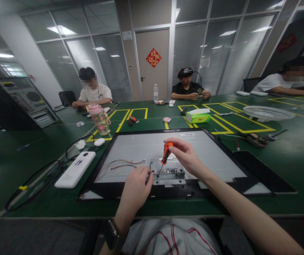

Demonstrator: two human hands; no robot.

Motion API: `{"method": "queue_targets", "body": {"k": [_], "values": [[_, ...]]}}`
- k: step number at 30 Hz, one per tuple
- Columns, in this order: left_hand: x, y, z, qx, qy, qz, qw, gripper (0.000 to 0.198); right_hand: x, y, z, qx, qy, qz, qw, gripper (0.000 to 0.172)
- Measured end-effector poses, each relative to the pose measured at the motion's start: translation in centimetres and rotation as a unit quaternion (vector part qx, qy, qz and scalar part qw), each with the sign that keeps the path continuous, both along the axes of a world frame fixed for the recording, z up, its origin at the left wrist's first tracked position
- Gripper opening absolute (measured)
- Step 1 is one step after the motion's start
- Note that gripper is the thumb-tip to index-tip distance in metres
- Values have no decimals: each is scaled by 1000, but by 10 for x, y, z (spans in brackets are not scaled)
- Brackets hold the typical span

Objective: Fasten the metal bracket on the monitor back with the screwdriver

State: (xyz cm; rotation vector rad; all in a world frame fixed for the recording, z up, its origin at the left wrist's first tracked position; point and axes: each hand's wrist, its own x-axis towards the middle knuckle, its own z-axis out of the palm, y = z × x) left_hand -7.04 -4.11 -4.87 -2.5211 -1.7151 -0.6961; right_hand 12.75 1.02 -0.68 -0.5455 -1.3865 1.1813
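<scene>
A monitor panel [130, 145] with a black frame lies back side up on the table in front of me. On its lower middle sits a metal bracket [180, 174] with a circuit board showing inside. My right hand [185, 154] grips the orange and black handle of a screwdriver [166, 153]. The screwdriver leans, and its tip reaches down to the left part of the bracket. Curled at the bracket's left edge, my left hand [137, 186] pinches it between thumb and fingers; the fingertips are partly hidden. Thin coloured wires [125, 163] run across the panel beside that hand.
Left of the panel lie a white power bank [76, 170], black cables [39, 180] and a pink-lidded bottle [99, 120]. A black slab [265, 171] lies to the right. Beyond are a green tissue pack [197, 116] and a white round grille [269, 112]. Several people sit around the table.
</scene>
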Motion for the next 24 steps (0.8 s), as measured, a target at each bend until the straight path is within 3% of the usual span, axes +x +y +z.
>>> {"method": "queue_targets", "body": {"k": [4,11,17,20,24], "values": [[0,0,0,5,3,-2,1000,17,1,1,-2,25,-20,-33,999,16],[0,1,0,8,7,-2,1000,17,2,-2,-1,56,-62,-11,996,33],[0,0,-2,0,9,-1,1000,17,-2,-4,2,72,-75,-72,992,19],[-1,0,-2,2,4,-2,1000,16,-2,-4,3,90,-109,-111,984,24],[0,0,0,7,3,-2,1000,16,-2,-7,4,108,-130,-93,981,34]]}}
